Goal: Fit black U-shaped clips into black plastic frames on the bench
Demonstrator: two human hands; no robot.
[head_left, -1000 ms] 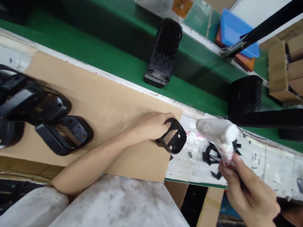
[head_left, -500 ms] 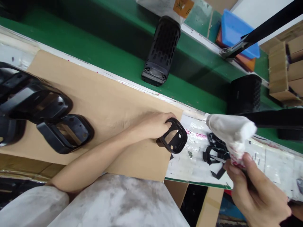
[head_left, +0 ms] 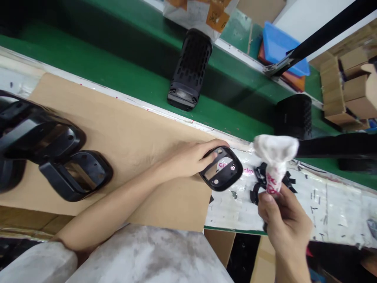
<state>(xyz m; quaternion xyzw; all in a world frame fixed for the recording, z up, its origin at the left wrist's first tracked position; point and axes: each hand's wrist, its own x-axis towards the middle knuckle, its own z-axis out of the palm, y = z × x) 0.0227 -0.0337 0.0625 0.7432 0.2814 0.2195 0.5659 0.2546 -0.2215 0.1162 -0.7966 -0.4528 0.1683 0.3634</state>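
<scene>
My left hand grips a small black plastic frame with a rectangular opening and screw holes, held at the right edge of a brown cardboard sheet. My right hand is closed round a tool wrapped in white cloth with red marks, held upright just right of the frame. Black plastic trimmings lie on the white taped bench behind the cloth.
Several larger black frames are piled at the left on the cardboard. On the green conveyor stand a perforated black housing and another black housing. A blue tray and cardboard boxes are at the far right.
My right hand with the cloth-wrapped tool moved left, closer to the frame, and turned more upright. My left hand tilted the frame up slightly. The view shifted.
</scene>
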